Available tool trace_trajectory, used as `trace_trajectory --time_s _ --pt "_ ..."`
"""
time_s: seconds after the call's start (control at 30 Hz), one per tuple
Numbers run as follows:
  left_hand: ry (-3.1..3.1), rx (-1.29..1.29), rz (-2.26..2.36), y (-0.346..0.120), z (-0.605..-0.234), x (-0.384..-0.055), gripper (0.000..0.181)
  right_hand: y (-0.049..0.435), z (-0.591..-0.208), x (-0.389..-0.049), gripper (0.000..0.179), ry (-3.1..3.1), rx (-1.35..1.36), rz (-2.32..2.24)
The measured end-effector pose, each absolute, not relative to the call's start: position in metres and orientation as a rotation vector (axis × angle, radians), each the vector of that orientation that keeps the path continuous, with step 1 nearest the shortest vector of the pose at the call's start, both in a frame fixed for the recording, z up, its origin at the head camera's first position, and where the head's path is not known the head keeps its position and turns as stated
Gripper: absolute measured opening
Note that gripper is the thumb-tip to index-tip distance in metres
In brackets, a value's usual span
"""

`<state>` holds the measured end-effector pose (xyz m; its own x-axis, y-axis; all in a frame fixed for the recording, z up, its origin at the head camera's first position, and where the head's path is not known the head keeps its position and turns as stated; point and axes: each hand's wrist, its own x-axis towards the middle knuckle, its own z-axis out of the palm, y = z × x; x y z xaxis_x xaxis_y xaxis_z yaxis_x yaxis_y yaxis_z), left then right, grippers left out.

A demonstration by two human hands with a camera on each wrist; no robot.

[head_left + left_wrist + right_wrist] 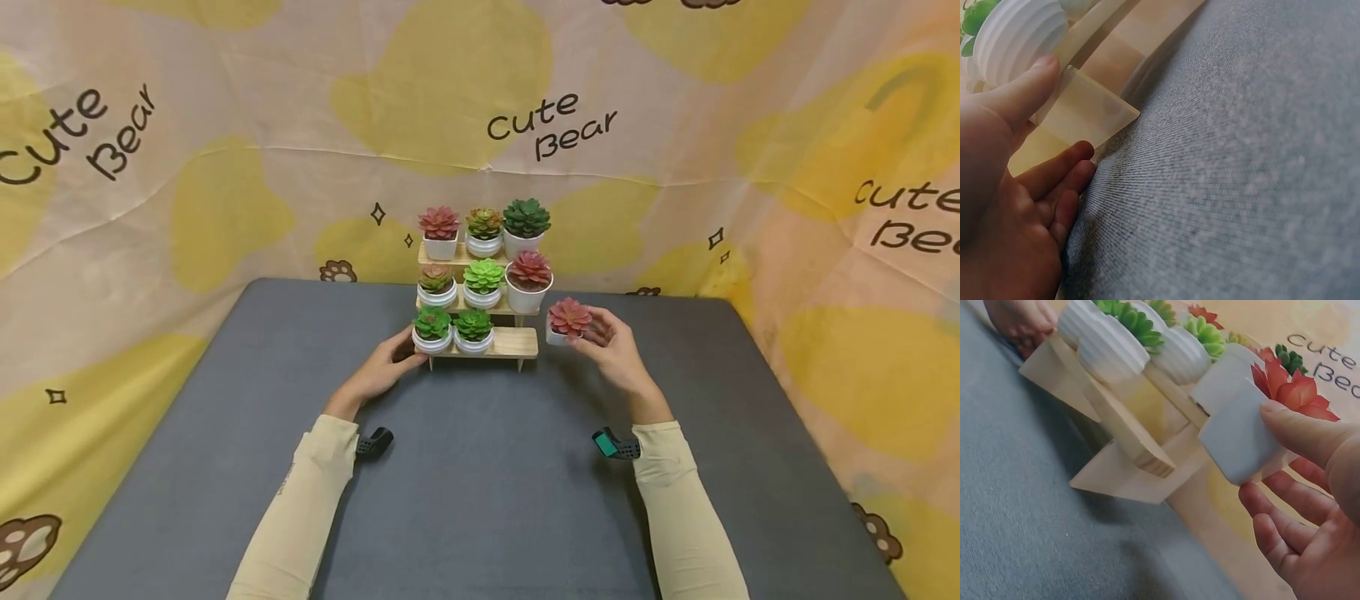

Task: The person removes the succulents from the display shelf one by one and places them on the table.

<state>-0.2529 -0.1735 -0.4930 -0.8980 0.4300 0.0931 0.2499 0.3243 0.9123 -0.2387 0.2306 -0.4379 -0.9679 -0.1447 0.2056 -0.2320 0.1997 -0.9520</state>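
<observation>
A three-tier wooden display stand [516, 342] holds small potted artificial succulents in white pots. My left hand [385, 367] grips the left end of its bottom tier. In the left wrist view its thumb lies by a ribbed white pot [1019, 40], with other fingers beside the stand's leg [1085, 112]. My right hand [617, 350] pinches a red succulent in a square white pot [567, 321] between thumb and fingers. That pot is raised off the table, just right of the bottom tier. Two green succulents [473, 327] occupy the left and middle of this tier.
On the middle tier stand a bright green succulent [483, 277], a reddish one and a larger red one [529, 279]. The top tier bears a dark green succulent [527, 218] and two others. Behind the grey table [480, 500] hangs a yellow-patterned cloth [300, 100].
</observation>
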Motion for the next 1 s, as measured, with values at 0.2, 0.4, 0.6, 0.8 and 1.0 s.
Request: trace_trajectory --time_s 0.2,0.4,0.6,0.8,1.0 --pt "2.399 0.619 1.627 -0.172 -0.492 -0.253 0.066 0.241 -0.444 -0.242 0.058 -2.364 0.278 1.944" --pt "2.396 0.605 1.631 -0.172 -0.490 -0.252 0.067 0.249 -0.454 -0.246 0.058 -2.373 0.226 1.982" --pt "2.400 0.595 1.616 -0.173 -0.489 -0.251 0.068 0.254 -0.464 -0.245 0.056 -2.403 0.172 1.998" --pt "2.422 0.578 1.594 -0.174 -0.489 -0.249 0.068 0.259 -0.470 -0.246 0.058 -2.460 0.143 1.962" --pt "2.410 0.586 1.613 -0.173 -0.489 -0.249 0.068 0.262 -0.473 -0.248 0.059 -2.523 0.132 1.930"
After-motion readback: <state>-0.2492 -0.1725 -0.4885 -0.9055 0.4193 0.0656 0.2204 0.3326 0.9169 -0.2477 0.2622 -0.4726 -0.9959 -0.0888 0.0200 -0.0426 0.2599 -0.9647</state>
